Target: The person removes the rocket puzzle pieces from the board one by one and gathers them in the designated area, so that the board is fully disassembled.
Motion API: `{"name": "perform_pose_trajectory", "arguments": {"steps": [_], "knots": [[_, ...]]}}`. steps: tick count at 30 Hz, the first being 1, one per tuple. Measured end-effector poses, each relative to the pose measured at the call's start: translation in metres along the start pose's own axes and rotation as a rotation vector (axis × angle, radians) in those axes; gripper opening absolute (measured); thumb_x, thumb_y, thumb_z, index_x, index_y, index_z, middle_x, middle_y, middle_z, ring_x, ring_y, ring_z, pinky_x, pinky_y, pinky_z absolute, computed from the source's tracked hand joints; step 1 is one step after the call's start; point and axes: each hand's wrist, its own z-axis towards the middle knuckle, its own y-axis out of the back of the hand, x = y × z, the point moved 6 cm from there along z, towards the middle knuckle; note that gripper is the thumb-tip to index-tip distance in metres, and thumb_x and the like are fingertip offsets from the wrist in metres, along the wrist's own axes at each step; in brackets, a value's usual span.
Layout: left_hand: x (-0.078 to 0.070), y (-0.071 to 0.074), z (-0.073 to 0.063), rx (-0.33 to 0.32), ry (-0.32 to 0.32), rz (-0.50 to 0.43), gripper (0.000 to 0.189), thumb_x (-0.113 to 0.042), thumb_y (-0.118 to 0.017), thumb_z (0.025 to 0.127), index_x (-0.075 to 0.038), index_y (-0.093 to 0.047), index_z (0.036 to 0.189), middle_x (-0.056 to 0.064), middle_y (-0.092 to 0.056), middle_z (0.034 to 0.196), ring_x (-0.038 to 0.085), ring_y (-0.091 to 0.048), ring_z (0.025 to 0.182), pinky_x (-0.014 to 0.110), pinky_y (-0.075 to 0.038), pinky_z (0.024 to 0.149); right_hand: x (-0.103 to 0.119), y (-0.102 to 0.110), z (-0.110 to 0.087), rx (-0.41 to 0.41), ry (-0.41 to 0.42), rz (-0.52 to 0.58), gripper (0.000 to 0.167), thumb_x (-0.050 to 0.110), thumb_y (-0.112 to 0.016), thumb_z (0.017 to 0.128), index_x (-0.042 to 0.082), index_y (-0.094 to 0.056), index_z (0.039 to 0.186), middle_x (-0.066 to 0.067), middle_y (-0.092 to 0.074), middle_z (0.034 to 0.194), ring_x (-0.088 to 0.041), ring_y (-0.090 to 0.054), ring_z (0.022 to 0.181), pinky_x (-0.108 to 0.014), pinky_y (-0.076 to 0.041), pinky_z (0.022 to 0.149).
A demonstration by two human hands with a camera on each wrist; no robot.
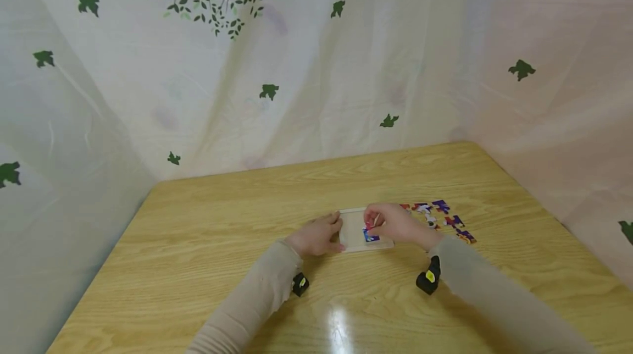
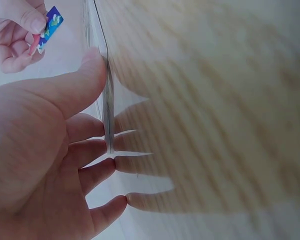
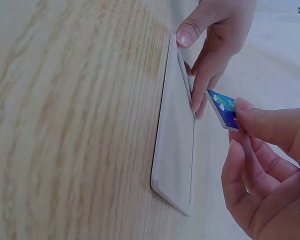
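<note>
A shallow pale puzzle tray [image 1: 353,233] lies flat on the wooden table, its inside bare where it shows. My left hand [image 1: 318,234] steadies the tray's left edge, thumb [image 2: 96,67] near one corner and the fairly straight fingers [image 2: 97,172] spread along the side. Over the right part of the tray, my right hand [image 1: 398,225] pinches a blue jigsaw piece [image 3: 222,108] with green and white print between thumb and fingers. The piece is tilted and held above the tray floor; a bit of red shows by the fingers in the left wrist view.
Several loose jigsaw pieces [image 1: 452,221], purple, red, orange and white, lie to the right of the tray, some partly behind my right hand. The wooden table [image 1: 207,233] extends to a pale curtain [image 1: 316,68] printed with green leaves.
</note>
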Motion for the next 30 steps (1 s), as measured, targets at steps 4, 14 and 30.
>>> {"name": "perform_pose_trajectory", "arguments": {"steps": [4,14,30], "knots": [[-0.001,0.000,0.000,-0.003,-0.004,0.006,0.071,-0.041,-0.057,0.092,-0.001,-0.034,0.145,0.017,-0.024,0.155,0.029,-0.026,0.142,0.042,-0.026,0.114,-0.006,0.006,-0.005,-0.002,-0.004,-0.010,0.015,0.007,-0.072,0.082,0.011,-0.059,0.089,0.000,-0.060,0.085,-0.012,-0.059,0.076,-0.026,-0.050,0.064],[-0.001,0.000,-0.002,0.015,0.009,-0.016,0.072,-0.040,-0.057,0.093,-0.001,-0.031,0.147,0.015,-0.020,0.156,0.028,-0.024,0.143,0.042,-0.024,0.115,-0.017,0.020,-0.022,-0.020,0.008,0.000,0.015,0.003,-0.071,0.082,0.009,-0.059,0.088,0.000,-0.060,0.083,-0.012,-0.059,0.075,-0.026,-0.051,0.063],[-0.001,-0.004,-0.004,0.011,0.006,-0.004,0.072,-0.041,-0.057,0.092,-0.002,-0.031,0.147,0.015,-0.020,0.156,0.028,-0.024,0.143,0.042,-0.025,0.115,-0.047,0.038,-0.052,0.058,0.022,-0.066,0.019,0.005,-0.073,0.080,0.011,-0.056,0.085,0.003,-0.059,0.083,-0.008,-0.056,0.074,-0.023,-0.048,0.063]]}}
